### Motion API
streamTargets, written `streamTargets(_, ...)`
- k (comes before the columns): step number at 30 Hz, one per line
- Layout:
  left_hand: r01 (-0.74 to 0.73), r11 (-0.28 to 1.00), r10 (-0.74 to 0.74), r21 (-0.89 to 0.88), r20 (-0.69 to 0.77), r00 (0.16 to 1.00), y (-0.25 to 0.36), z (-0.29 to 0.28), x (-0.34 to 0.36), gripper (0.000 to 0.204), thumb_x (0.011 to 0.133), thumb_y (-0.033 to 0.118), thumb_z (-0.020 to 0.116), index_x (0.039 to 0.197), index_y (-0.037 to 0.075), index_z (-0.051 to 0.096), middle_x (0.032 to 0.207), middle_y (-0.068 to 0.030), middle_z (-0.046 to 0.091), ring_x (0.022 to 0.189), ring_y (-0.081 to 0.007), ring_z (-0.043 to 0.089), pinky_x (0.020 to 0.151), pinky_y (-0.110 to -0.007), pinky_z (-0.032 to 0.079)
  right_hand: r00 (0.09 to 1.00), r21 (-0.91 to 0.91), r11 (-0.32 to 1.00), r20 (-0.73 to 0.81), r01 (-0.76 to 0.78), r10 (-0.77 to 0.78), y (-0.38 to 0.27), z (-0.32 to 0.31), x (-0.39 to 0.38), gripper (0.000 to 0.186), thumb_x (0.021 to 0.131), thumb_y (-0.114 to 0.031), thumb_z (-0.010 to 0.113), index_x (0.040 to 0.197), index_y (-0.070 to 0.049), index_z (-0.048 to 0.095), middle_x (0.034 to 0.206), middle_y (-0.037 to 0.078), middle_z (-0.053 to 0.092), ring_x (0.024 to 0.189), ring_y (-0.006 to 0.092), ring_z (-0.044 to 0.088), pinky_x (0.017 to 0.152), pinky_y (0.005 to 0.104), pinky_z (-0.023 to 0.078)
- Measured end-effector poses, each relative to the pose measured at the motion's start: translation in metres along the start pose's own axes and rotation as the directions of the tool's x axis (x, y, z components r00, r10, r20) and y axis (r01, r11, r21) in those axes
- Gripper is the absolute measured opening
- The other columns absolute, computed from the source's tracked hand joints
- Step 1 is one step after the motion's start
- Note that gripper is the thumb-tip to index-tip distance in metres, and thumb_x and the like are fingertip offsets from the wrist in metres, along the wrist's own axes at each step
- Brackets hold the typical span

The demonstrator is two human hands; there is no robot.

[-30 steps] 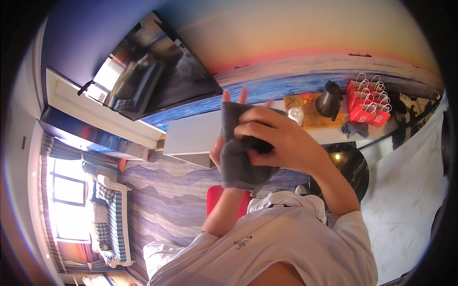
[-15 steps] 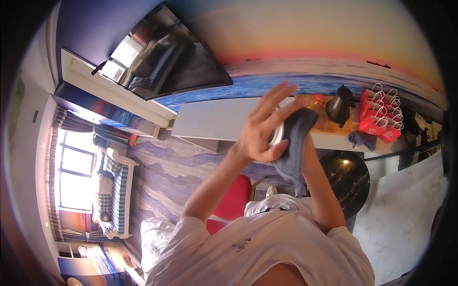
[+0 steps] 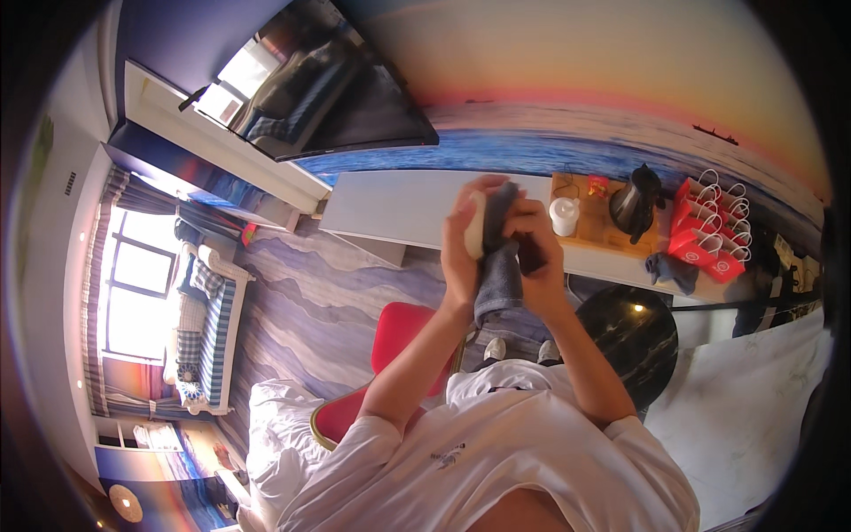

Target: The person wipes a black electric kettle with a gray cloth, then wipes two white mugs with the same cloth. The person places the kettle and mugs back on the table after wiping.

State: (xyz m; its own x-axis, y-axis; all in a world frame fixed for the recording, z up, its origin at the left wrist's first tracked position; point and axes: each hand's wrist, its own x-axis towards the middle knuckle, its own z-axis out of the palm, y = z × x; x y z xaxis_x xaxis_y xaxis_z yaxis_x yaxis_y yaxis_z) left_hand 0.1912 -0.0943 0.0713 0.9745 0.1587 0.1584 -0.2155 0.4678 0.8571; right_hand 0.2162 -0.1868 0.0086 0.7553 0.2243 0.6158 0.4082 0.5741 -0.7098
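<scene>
My left hand point(image 3: 458, 257) is closed around a white cup point(image 3: 476, 229), of which only a pale strip shows between the fingers. A dark grey cloth point(image 3: 499, 282) is pressed against the cup and hangs down between my wrists. My right hand point(image 3: 541, 239) grips that cloth with bent fingers. Both hands are raised close together in front of the long white counter point(image 3: 390, 208). How far the cloth reaches inside the cup is hidden by my fingers.
On the counter's right, a wooden tray point(image 3: 592, 238) bears white cupware point(image 3: 564, 215) and a dark kettle point(image 3: 635, 204). Red gift bags point(image 3: 709, 232) and another grey cloth point(image 3: 671, 273) lie beyond it. Nearer are a round black table point(image 3: 628, 346) and a red chair point(image 3: 403, 341).
My left hand's spread fingers have closed around the cup. Both hands have shifted slightly left, uncovering the cupware on the tray. My right hand, earlier behind the cloth, now shows its fingers.
</scene>
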Motion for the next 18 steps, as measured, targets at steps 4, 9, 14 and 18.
streamTargets(4,-0.185,0.983,0.179,-0.009,-0.206,0.962,0.001,-0.003,0.002,0.049,0.087,0.043,0.042,0.113,0.001,0.046,0.102,-0.0148,0.056,0.102,-0.0283,0.057,0.094,-0.036,0.043,0.998,0.119,0.992,-0.03,-0.05,0.054,-0.003,0.014,-0.002,0.039,0.07,0.005,0.067,0.105,-0.004,0.05,0.114,0.008,0.045,0.105,0.0145,0.047,0.088,0.0257,0.041)
streamTargets(9,-0.385,0.914,0.404,0.127,-0.37,0.837,-0.001,-0.018,0.004,0.038,0.092,0.035,0.039,0.112,0.003,0.047,0.092,-0.0089,0.052,0.084,-0.0195,0.053,0.081,-0.032,0.044,0.991,0.198,0.971,-0.01,-0.131,0.136,0.006,0.023,-0.015,0.036,0.078,-0.001,0.064,0.111,-0.002,0.05,0.121,0.009,0.045,0.109,0.0137,0.047,0.089,0.0252,0.04)
streamTargets(14,-0.444,0.635,0.677,0.632,-0.178,0.714,-0.004,-0.023,-0.005,0.034,0.088,0.023,0.066,0.109,0.002,0.049,0.093,-0.0064,0.055,0.082,-0.0118,0.053,0.074,-0.024,0.044,0.945,0.415,0.852,0.069,-0.32,0.321,-0.005,0.031,-0.015,0.063,0.086,-0.024,0.061,0.138,-0.003,0.033,0.133,0.01,0.04,0.119,0.0178,0.043,0.097,0.029,0.036)
streamTargets(18,-0.381,0.677,0.617,0.63,-0.203,0.76,0.009,-0.039,0.007,0.043,0.064,0.008,0.08,0.098,0.001,0.054,0.087,-0.0069,0.064,0.076,-0.0141,0.061,0.071,-0.024,0.05,0.972,0.458,0.858,0.071,-0.231,0.224,-0.001,0.046,-0.011,0.097,0.074,-0.034,0.075,0.146,-0.002,0.018,0.141,0.013,0.033,0.132,0.0213,0.03,0.108,0.0343,0.027)
